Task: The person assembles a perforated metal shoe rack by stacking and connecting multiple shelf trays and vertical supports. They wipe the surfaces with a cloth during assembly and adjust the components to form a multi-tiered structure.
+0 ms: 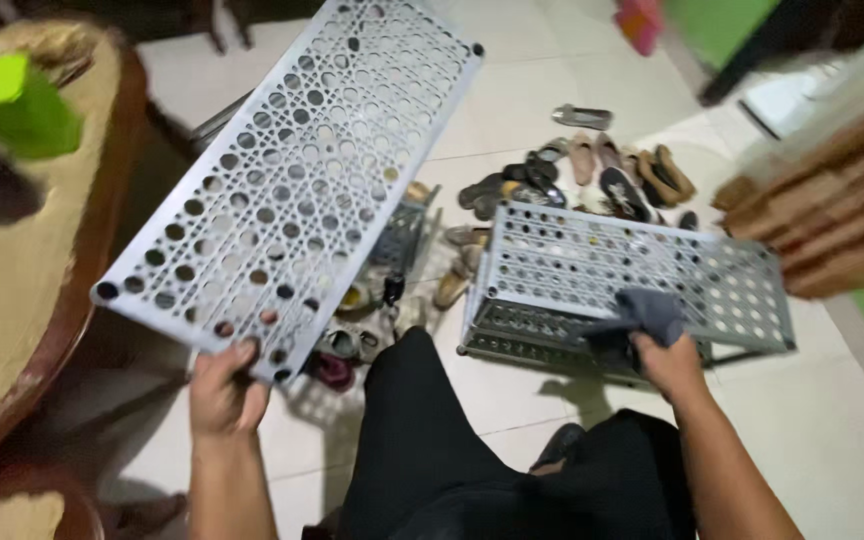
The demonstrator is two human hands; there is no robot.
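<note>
My left hand [224, 388] grips the near edge of a long grey perforated shelf panel [292, 180] and holds it up, tilted away toward the upper right. My right hand [664, 358] holds a dark grey cloth [642, 315] pressed on the top panel of a grey perforated rack [592, 270] that stands on the floor. My legs in black trousers [432, 440] are between the two arms.
Several shoes and sandals [592, 175] lie on the white tiled floor behind the rack, more under the raised panel. A round wooden table [42, 290] with a green bottle [14, 105] is at the left. Wooden furniture [832, 200] stands at the right.
</note>
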